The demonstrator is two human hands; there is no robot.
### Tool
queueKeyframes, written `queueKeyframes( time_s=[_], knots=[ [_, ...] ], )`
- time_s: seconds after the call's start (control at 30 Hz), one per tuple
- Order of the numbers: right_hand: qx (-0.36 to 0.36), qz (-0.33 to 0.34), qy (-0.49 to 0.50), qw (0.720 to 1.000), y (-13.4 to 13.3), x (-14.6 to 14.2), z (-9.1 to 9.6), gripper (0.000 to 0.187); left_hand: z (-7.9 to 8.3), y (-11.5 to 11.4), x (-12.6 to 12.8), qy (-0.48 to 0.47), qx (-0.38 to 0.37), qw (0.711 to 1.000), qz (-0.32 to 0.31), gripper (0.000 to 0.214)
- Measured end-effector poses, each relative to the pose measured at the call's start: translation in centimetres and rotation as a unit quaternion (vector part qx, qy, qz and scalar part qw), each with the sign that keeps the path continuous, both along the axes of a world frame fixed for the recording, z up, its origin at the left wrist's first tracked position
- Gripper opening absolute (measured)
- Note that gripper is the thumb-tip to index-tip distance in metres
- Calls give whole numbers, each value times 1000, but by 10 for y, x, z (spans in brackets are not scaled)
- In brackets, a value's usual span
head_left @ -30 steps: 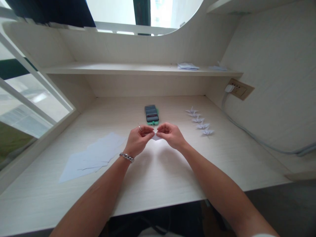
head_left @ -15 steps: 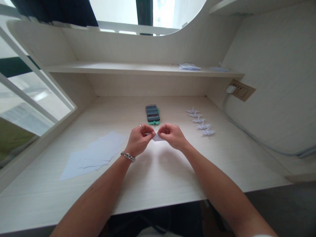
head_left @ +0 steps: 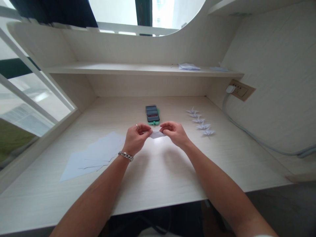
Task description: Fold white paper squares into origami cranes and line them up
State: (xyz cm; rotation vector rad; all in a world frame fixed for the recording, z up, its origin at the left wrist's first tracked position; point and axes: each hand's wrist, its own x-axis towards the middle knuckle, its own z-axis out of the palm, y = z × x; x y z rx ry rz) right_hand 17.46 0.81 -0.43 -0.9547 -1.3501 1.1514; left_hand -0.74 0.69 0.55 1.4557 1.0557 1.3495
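Observation:
Between my two hands is a small folded piece of white paper (head_left: 157, 134), raised a little over the desk. My left hand (head_left: 137, 138), with a ring and a chain bracelet, pinches its left end between thumb and fingers. At the opposite end, the thumb and fingers of my right hand (head_left: 174, 133) are closed on the paper. The fingertips hide both ends of it. Just beyond my hands lies a phone (head_left: 153, 117) with a green edge. Several folded paper cranes (head_left: 203, 126) stand in a row to the right.
Loose white paper sheets (head_left: 93, 153) overlap on the desk (head_left: 158, 184) at the left. Folded papers (head_left: 189, 66) lie on the shelf (head_left: 123, 68). A grey cable (head_left: 249, 133) runs from the wall socket (head_left: 243, 90) along the right side.
My hands have moved apart, the left one to the left and the right one slightly to the right. More of the folded paper shows between them.

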Motion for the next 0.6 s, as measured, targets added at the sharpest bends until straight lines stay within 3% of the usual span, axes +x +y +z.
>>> queueKeyframes(
  time_s=[0.2, 0.4, 0.6],
  knots=[
    [39, 13, -106, 993, -3, -7, -5, 19, 1, -2, 1, 7, -11, 999, -31, 26],
    [59, 12, -212, 975, -8, -6, 0, 15, 1, -3, -4, 198, 41, 977, -73, 16],
    [29, 55, -242, 968, -6, -1, 1, 14, 6, 0, -12, 268, 28, 952, -144, 14]
  ],
)
